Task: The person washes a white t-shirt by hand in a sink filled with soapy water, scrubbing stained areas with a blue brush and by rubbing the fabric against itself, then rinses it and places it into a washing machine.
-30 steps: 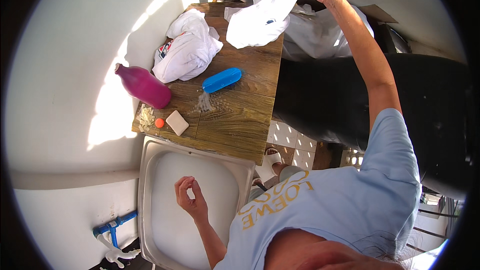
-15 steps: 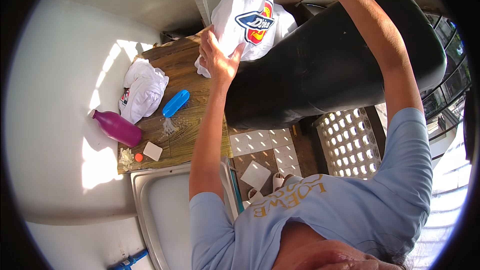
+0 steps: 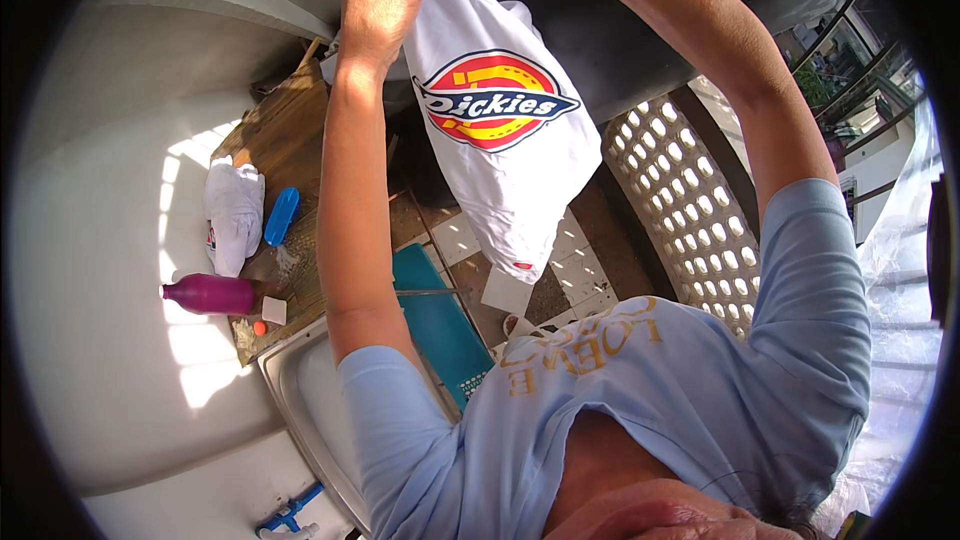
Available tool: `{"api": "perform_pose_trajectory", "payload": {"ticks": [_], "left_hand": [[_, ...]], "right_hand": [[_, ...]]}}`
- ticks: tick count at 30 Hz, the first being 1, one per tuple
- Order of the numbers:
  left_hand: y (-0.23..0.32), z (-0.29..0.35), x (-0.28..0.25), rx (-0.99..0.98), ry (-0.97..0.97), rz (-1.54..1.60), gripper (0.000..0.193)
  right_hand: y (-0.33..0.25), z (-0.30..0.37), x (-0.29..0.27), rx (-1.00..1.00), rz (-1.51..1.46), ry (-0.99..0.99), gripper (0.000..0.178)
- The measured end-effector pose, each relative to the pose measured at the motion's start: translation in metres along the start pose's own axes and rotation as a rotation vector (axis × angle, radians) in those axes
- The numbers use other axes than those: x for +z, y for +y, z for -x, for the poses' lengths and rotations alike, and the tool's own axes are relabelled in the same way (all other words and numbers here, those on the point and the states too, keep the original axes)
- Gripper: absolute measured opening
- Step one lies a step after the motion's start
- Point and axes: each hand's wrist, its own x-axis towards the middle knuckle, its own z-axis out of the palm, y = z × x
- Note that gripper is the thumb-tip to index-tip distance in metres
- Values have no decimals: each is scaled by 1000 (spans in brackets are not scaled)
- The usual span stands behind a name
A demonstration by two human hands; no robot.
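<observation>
A white fabric garment with a red, yellow and dark-blue emblem hangs below and right of the left hand, which pinches its upper end. The right hand is outside the view; its grip cannot be told. Leftward, a brown wooden worktop carries a crumpled white cloth.

two white cloths; one left hand in view; two arms; one blue shirt; one purple bottle; one orange cap; one pale bar; one blue oblong thing; one table; one sink; one blue tap; one holed panel
</observation>
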Motion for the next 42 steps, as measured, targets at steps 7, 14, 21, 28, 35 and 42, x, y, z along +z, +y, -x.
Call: {"api": "perform_pose_trajectory", "payload": {"ticks": [7, 14, 21, 28, 35, 42], "left_hand": [[-4, 56, 21, -331, 127, 604, 30], [23, 104, 57, -428, 211, 687, 35], [61, 151, 86, -466, 474, 615, 48], [21, 182, 82, -568, 225, 535, 45], [27, 180, 24, -440, 320, 444, 63], [-70, 239, 30, -859, 45, 392, 48]], "right_hand": [[65, 188, -40, 66, 2, 111, 36], [114, 329, -20, 746, -603, -162, 56], [91, 407, -77, 505, -1358, -105, 39], [115, 425, -23, 869, -1094, 561, 17], [21, 400, -58, 366, -1093, 417, 40], [82, 430, -8, 873, -1036, 431, 43]]}}
